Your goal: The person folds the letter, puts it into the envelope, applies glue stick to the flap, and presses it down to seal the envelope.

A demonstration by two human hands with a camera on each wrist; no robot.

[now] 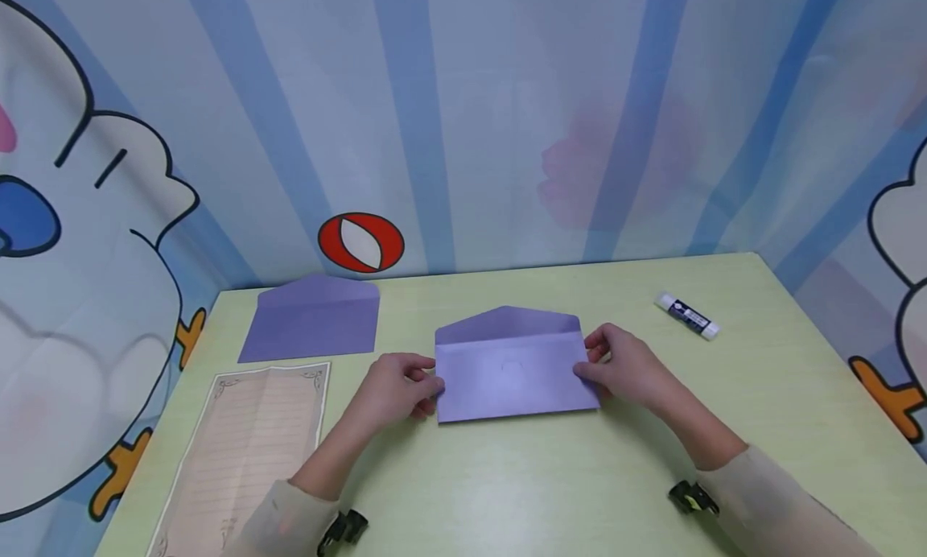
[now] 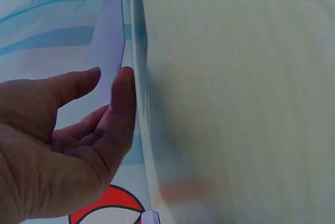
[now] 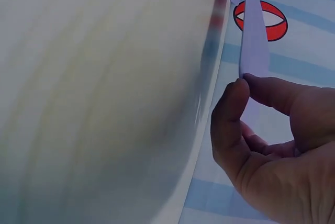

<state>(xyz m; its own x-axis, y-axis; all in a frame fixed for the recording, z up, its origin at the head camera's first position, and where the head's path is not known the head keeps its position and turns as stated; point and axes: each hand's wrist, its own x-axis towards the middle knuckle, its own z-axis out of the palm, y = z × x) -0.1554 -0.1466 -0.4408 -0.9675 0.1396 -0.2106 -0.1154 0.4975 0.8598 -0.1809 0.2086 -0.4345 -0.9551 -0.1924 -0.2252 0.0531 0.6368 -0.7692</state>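
Observation:
A purple envelope [image 1: 514, 380] with its pointed flap raised is held up over the middle of the table, its face toward the head camera. My left hand [image 1: 400, 386] pinches its left edge between thumb and fingers. At the opposite edge, my right hand [image 1: 624, 365] pinches it the same way. Both wrist views show the envelope nearly edge-on: the left wrist view has the envelope [image 2: 112, 41] at the left thumb and fingertips, and the right wrist view has the envelope [image 3: 254, 41] between the right thumb and forefinger.
Another purple envelope [image 1: 311, 328], flap open, lies at the table's back left. In front of it is a lined sheet of letter paper [image 1: 253, 436] with a decorated border. A glue stick [image 1: 686, 315] lies at the back right. A patterned curtain [image 1: 492, 122] hangs behind the table [image 1: 543, 493].

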